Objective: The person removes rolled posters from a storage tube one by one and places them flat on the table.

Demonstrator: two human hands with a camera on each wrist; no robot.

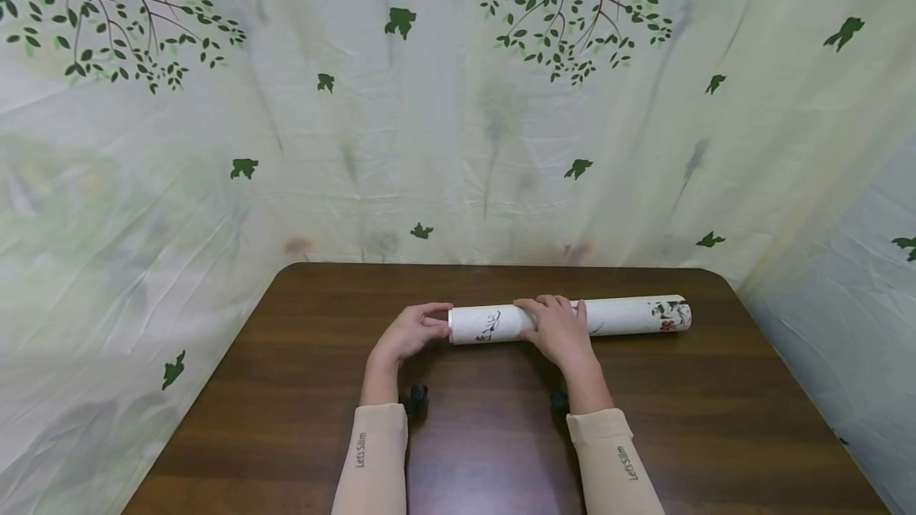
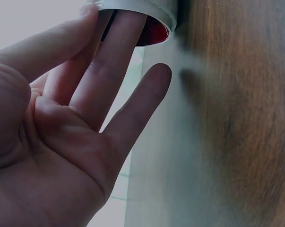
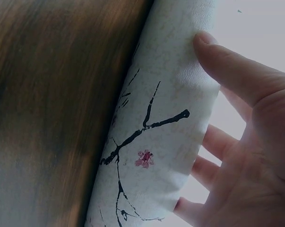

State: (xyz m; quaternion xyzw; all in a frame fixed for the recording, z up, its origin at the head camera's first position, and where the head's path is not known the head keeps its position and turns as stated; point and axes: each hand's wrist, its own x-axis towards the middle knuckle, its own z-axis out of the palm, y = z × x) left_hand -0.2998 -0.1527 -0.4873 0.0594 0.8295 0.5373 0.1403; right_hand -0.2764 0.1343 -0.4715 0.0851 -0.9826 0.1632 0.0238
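Note:
A white roll of wallpaper (image 1: 630, 316), printed with black branches and pink-red blossoms, lies crosswise on the brown wooden table. My left hand (image 1: 411, 332) is at the roll's left end. In the left wrist view, two fingers (image 2: 109, 71) reach inside the open end, the thumb touches the outer rim, and the little finger stays apart. A dark red inside (image 2: 155, 32) shows there. My right hand (image 1: 561, 332) grips the roll near its middle from above. In the right wrist view, the thumb (image 3: 227, 66) presses the patterned surface; the other fingertips are partly hidden behind the roll.
The wooden table (image 1: 286, 435) has rounded far corners. Behind it hangs a pale curtain (image 1: 444, 141) printed with leaves and branches. A small black device (image 1: 415, 400) sits at the left wrist, and another (image 1: 560, 404) at the right wrist.

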